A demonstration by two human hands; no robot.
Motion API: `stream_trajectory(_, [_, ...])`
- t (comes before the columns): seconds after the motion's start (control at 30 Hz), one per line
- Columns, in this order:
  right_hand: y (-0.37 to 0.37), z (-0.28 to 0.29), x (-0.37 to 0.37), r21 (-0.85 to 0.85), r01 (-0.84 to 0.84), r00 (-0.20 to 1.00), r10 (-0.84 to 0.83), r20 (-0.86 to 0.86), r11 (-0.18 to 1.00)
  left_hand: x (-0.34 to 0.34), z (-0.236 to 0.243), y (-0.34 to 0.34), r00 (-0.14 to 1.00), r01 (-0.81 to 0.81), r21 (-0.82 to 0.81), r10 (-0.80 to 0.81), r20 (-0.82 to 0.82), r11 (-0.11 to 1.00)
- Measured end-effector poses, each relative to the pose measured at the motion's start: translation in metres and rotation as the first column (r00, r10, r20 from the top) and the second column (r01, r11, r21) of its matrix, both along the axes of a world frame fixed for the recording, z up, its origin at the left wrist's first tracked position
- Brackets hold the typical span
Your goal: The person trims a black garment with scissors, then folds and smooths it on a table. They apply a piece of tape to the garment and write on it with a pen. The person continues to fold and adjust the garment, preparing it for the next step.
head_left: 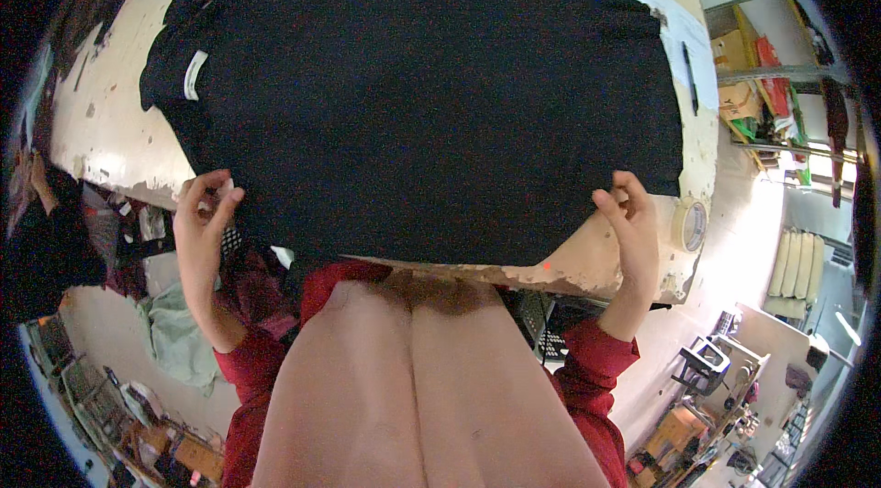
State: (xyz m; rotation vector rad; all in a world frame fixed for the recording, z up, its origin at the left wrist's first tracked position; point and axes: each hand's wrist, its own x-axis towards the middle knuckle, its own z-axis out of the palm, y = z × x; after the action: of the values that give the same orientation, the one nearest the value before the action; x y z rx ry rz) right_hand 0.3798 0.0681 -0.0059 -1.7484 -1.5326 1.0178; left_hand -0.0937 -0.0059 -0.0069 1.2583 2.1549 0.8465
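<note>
I see a black garment (422, 112) spread flat across the worn, cream-coloured surface (124, 144), probably light, soft and floppy, best pinched by its near side edges, where the left hand (199, 217) and right hand (635, 224) curl, though I cannot tell whether either grips cloth.

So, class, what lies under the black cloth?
A pale, worn table lies under the black cloth, showing beyond parts of its edge. Anything else beneath is covered and cannot be seen.
</note>
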Motion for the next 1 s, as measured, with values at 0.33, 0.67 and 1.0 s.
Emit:
stream_trajectory(0.33, [-0.022,0.009,0.01,-0.225,0.087,0.99,-0.109,-0.086,0.97,0.005,-0.002,-0.032,0.981,-0.041,-0.042,0.048,0.186,0.998])
stream_trajectory(0.67, [-0.036,0.0,0.033,-0.333,0.032,0.991,-0.073,-0.111,0.942,-0.009,-0.017,-0.057,0.917,-0.103,-0.09,0.13,0.377,0.991])
stream_trajectory(1.0, [-0.038,-0.007,0.033,-0.284,0.048,0.997,-0.062,-0.042,0.958,-0.007,-0.015,-0.059,0.883,-0.064,-0.109,0.107,0.457,0.992])
